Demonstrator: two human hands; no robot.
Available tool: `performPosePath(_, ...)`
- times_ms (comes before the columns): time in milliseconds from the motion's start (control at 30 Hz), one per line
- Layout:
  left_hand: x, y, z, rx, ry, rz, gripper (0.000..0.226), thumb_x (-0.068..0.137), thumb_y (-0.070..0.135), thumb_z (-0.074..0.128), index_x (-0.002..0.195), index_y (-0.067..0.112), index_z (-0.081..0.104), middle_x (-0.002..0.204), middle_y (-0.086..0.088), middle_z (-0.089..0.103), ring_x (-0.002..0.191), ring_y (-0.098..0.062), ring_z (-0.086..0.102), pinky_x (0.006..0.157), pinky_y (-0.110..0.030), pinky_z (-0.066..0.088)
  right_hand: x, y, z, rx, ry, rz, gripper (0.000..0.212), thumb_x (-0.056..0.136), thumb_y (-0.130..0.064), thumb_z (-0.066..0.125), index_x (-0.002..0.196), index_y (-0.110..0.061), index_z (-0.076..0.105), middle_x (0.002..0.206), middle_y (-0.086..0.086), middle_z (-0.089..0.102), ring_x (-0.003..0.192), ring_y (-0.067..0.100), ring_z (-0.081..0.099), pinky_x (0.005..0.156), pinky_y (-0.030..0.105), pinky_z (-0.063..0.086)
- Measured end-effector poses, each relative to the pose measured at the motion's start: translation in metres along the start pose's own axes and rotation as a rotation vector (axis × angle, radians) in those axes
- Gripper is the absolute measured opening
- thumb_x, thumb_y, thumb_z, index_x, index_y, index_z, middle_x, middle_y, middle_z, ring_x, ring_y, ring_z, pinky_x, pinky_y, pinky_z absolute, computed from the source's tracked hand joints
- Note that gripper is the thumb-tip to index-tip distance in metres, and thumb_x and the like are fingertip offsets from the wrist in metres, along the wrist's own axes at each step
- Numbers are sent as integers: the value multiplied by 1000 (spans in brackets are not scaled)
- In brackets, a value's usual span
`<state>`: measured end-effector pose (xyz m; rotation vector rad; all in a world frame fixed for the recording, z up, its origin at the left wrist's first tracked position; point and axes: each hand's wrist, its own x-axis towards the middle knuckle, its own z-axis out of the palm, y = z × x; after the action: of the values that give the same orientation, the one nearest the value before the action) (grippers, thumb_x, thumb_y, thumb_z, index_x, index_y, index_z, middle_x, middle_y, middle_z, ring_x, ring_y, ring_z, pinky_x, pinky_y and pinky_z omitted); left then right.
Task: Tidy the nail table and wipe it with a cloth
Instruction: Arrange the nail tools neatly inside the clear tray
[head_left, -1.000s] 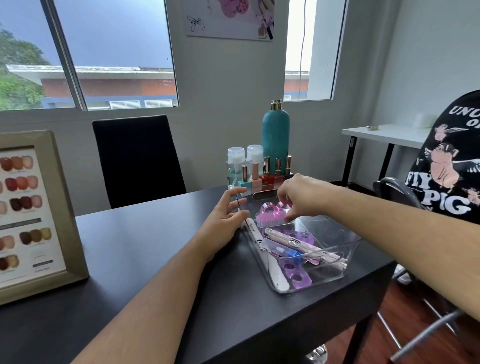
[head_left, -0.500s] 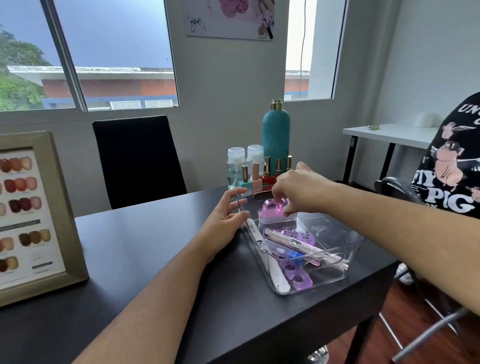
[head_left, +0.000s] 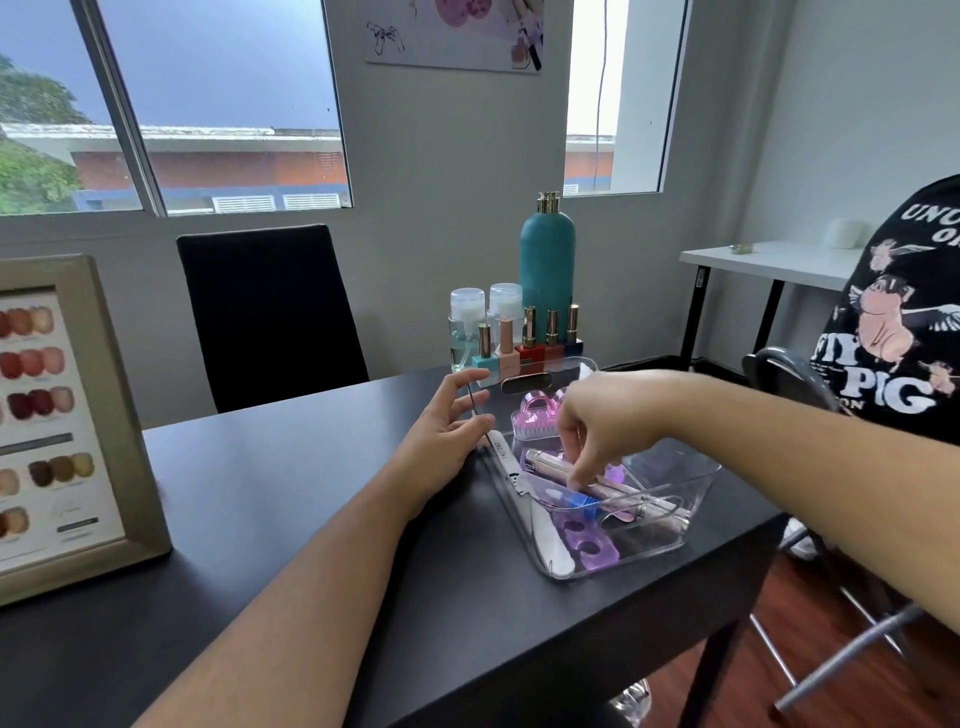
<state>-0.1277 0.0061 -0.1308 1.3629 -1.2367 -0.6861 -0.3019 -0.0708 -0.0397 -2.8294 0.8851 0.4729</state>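
Observation:
A clear plastic tray (head_left: 693, 525) stands at the right end of the black table (head_left: 291, 509). Inside lie a pink nail brush (head_left: 535, 421) at the back, a silver-pink pen-shaped nail drill (head_left: 540, 460), a purple toe separator (head_left: 587, 543) and a white nail file (head_left: 540, 530) along the left wall. My left hand (head_left: 447, 436) rests flat against the tray's left wall, fingers straight. My right hand (head_left: 608, 421) reaches down into the tray, and its thumb and fingertips pinch the nail drill. No cloth is in view.
Behind the tray stand a teal bottle (head_left: 548, 260), two clear pump bottles (head_left: 467, 322) and a row of polish bottles (head_left: 530, 343). A framed nail colour chart (head_left: 67, 415) stands at the left. A black chair (head_left: 270, 312) is behind the table; a person in a black printed shirt (head_left: 893, 332) sits at the right.
My right hand let go of the pink brush at the back of the tray and moved down and forward onto the nail drill. My left hand stayed against the tray.

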Motion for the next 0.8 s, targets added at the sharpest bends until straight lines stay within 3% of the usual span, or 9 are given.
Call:
performPosePath(100,-1,1,0,2,-2,-8,42,92,16,54,123,43,44,140,-4,47,119,-14,52,104,-42,43,1,-4,6,-24,-8,45,24,75,-30,75,87,-10,68,68,-3,65,57,6,57,49,18,40)
performPosePath(200,-2,1,0,-1,-4,-8,42,92,17,54,123,44,44,139,-3,47,117,-11,53,98,-33,44,1,-3,3,-14,81,70,24,75,-27,73,85,-5,69,61,-4,61,54,9,53,46,17,38)
performPosePath(367,-1,0,0,-31,2,-2,41,93,15,53,115,48,47,135,-2,51,114,-7,54,94,-29,44,5,-6,-15,333,250,33,21,80,-27,72,73,-7,69,60,-1,65,48,4,60,47,17,44)
performPosePath(500,-2,2,2,-77,4,-9,38,95,12,49,114,45,49,129,-2,53,114,-9,54,90,-27,46,14,-26,-11,401,142,37,25,81,-25,72,85,0,70,62,3,66,46,7,60,45,18,49)
performPosePath(633,-2,2,1,-68,10,-15,39,96,10,46,119,42,48,132,-4,51,120,-15,50,100,-38,44,21,-32,1,382,104,65,22,78,-21,73,81,-1,66,56,2,62,46,10,60,44,17,49)
performPosePath(800,-3,4,1,-69,11,-23,39,96,10,46,115,43,49,130,-3,52,110,-14,54,100,-41,44,16,-20,0,279,122,130,20,80,-20,73,79,-2,63,64,6,65,52,12,63,45,18,51)
